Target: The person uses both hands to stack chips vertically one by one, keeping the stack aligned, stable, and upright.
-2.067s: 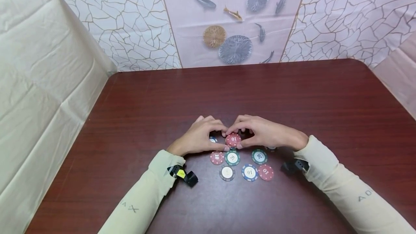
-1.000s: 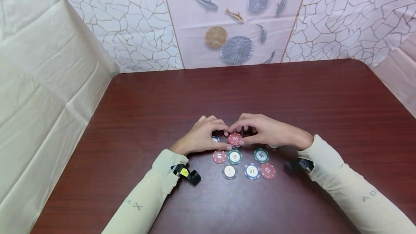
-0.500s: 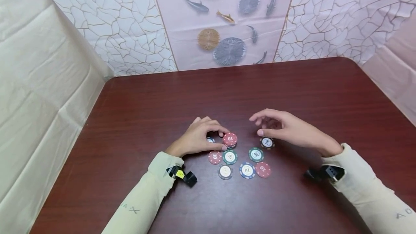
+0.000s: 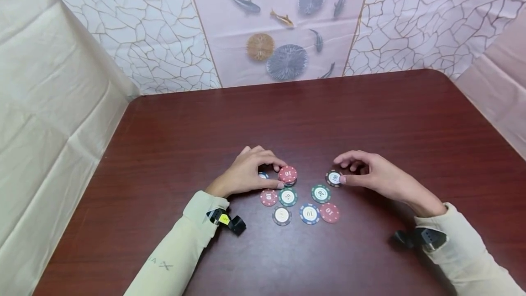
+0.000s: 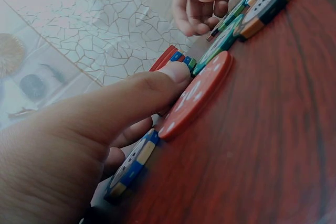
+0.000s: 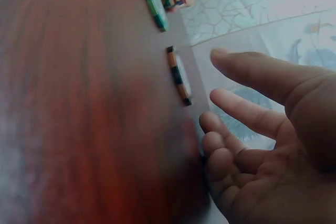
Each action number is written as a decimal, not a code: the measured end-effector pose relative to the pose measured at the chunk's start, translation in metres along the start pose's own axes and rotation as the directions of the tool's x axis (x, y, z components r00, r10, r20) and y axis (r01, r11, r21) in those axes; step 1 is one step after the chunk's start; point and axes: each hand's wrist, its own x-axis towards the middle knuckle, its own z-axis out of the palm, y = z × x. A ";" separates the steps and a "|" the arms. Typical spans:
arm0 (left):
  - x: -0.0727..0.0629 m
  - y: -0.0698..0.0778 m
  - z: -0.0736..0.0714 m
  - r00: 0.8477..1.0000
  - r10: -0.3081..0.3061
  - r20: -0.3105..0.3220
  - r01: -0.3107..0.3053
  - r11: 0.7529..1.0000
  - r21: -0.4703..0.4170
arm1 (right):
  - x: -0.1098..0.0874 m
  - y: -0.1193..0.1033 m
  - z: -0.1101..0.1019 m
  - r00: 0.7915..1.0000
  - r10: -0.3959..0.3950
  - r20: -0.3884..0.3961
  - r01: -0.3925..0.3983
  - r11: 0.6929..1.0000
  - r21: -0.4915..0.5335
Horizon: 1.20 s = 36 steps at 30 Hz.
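In the head view my left hand [image 4: 248,171] holds a short stack of poker chips [image 4: 287,175], thumb at its near side and a finger at its far side. A red chip marked 10 tops the stack. Blue and green chip edges show lower in that stack in the left wrist view. My right hand [image 4: 380,176] hovers with bent, spread fingers around a black-edged chip [image 4: 332,178] lying on the table. In the right wrist view this chip [image 6: 179,76] sits apart from the fingertips. Beneath my left palm a blue chip [image 4: 263,175] is partly hidden.
Several loose chips lie nearer to me: a red chip [image 4: 269,197], a green chip [image 4: 287,196], a grey chip [image 4: 281,215], another green chip [image 4: 320,193], a blue chip [image 4: 309,214] and a red chip [image 4: 329,212]. The dark red table [image 4: 197,127] meets patterned cloth at the back.
My right hand has left the stack and moved right to the black-edged chip, which was mostly covered before. The left hand has stayed at the stack. The head view has shifted slightly.
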 end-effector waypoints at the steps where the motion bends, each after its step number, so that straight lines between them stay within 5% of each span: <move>1: 0.000 0.000 0.000 1.000 0.000 0.000 0.000 1.000 -0.001 | -0.001 0.001 0.001 1.000 0.001 0.006 -0.001 1.000 -0.012; 12: -0.001 0.000 0.000 1.000 -0.008 -0.006 0.008 1.000 -0.015 | -0.003 0.001 0.009 0.999 -0.036 -0.010 0.034 0.987 -0.157; 26: 0.001 0.004 0.001 1.000 0.006 0.002 -0.006 1.000 -0.018 | -0.007 0.004 0.016 0.979 -0.201 -0.022 0.190 0.951 -0.246; 36: 0.000 0.002 -0.001 1.000 -0.003 -0.001 0.003 1.000 -0.015 | -0.005 0.001 0.017 0.993 -0.116 -0.008 0.110 0.959 -0.261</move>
